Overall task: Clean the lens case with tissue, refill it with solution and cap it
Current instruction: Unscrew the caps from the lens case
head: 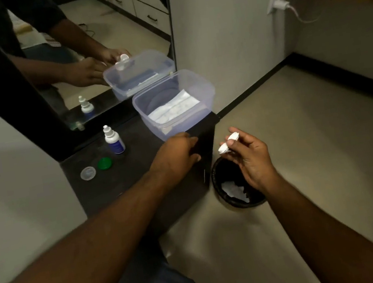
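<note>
Holding the lens case (228, 143) pinched in the right hand (249, 156) above the bin (218, 180); wiping looks done. Left hand (177, 152), fingers curled, grip unclear, by the tub (206, 89). Next: fetch the solution bottle (113, 140), then caps (97, 169).

The bench (137, 173) looks dark and matt. A translucent plastic tub (206, 89) holds white paper tissues (173, 111). The solution bottle (113, 140) is glossy plastic, as are the green cap (105, 163) and clear cap (88, 173).
</note>
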A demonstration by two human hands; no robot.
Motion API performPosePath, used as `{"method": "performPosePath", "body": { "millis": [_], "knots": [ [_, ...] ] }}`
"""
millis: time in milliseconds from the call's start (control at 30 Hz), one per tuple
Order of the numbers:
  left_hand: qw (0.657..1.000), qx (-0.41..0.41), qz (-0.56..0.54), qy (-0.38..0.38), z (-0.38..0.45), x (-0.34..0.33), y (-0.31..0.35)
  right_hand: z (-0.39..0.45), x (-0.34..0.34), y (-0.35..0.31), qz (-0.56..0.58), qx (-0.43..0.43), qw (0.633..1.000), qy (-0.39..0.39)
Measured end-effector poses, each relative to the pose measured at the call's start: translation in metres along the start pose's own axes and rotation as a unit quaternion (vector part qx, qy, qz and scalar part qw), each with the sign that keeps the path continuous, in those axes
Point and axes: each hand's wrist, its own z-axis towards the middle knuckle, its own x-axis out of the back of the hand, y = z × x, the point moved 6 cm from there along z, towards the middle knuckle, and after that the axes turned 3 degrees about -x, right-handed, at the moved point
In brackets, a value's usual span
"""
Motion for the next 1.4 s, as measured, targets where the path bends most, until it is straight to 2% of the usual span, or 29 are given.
{"method": "performPosePath", "body": {
  "millis": [100, 200, 233, 267, 367, 400, 433, 500, 567, 733, 800, 867, 933, 1000, 1033, 1067, 1100, 1167, 1233, 1300, 1400],
  "knots": [
    [0.998, -0.006, 0.062, -0.007, 0.016, -0.012, 0.000, 0.027, 0.030, -0.011, -0.230, 0.041, 0.972, -0.001],
    [0.996, 0.002, 0.091, 0.009, 0.023, -0.018, -0.009, 0.060, 0.046, -0.018, -0.409, 0.086, 0.908, -0.015],
    [0.996, 0.002, 0.090, 0.014, 0.024, -0.020, -0.012, 0.071, 0.048, -0.019, -0.472, 0.095, 0.876, -0.025],
    [0.996, 0.004, 0.084, 0.018, 0.024, -0.021, -0.015, 0.081, 0.048, -0.017, -0.545, 0.103, 0.831, -0.041],
    [0.998, 0.013, 0.065, 0.020, 0.023, -0.025, -0.021, 0.103, 0.039, -0.005, -0.748, 0.104, 0.645, -0.116],
    [0.998, 0.013, 0.064, 0.019, 0.023, -0.026, -0.022, 0.107, 0.035, -0.001, -0.785, 0.101, 0.596, -0.137],
    [0.998, 0.009, 0.065, 0.020, 0.022, -0.026, -0.021, 0.110, 0.032, 0.002, -0.807, 0.096, 0.563, -0.151],
    [0.997, -0.005, 0.066, 0.033, 0.021, -0.025, -0.019, 0.114, 0.024, 0.006, -0.827, 0.102, 0.528, -0.166],
    [0.997, -0.016, 0.061, 0.049, 0.020, -0.023, -0.018, 0.116, 0.018, 0.008, -0.838, 0.110, 0.509, -0.166],
    [0.997, -0.014, 0.054, 0.047, 0.021, -0.022, -0.020, 0.119, 0.015, 0.016, -0.846, 0.110, 0.493, -0.171],
    [0.998, -0.005, 0.046, 0.042, 0.021, -0.022, -0.021, 0.119, 0.017, 0.017, -0.838, 0.112, 0.507, -0.167],
    [0.999, 0.000, 0.034, 0.040, 0.022, -0.022, -0.020, 0.119, 0.022, 0.014, -0.804, 0.121, 0.562, -0.150],
    [0.999, 0.006, 0.016, 0.038, 0.021, -0.019, -0.018, 0.113, 0.026, 0.008, -0.715, 0.142, 0.674, -0.120],
    [0.999, 0.002, -0.004, 0.043, 0.022, -0.017, -0.016, 0.101, 0.033, 0.001, -0.532, 0.115, 0.834, -0.088],
    [0.998, 0.000, -0.014, 0.053, 0.017, -0.012, -0.016, 0.088, 0.031, -0.003, -0.427, 0.087, 0.897, -0.078],
    [0.998, 0.000, -0.032, 0.056, 0.013, -0.007, -0.016, 0.074, 0.027, -0.007, -0.337, 0.060, 0.937, -0.072],
    [0.997, 0.004, -0.060, 0.048, 0.013, -0.007, -0.017, 0.064, 0.026, -0.007, -0.265, 0.035, 0.961, -0.064],
    [0.991, 0.017, -0.123, 0.050, 0.010, -0.002, -0.019, 0.044, 0.017, -0.006, -0.146, -0.004, 0.987, -0.070],
    [0.981, 0.049, -0.177, 0.065, -0.001, 0.011, -0.024, 0.022, -0.003, 0.001, -0.036, -0.047, 0.994, -0.096],
    [0.964, 0.092, -0.241, 0.068, -0.014, 0.019, -0.033, 0.002, -0.030, 0.009, 0.014, -0.068, 0.990, -0.121],
    [0.915, 0.163, -0.363, 0.061, -0.038, 0.027, -0.056, -0.021, -0.077, 0.022, 0.043, -0.063, 0.981, -0.180]
  ]
}}
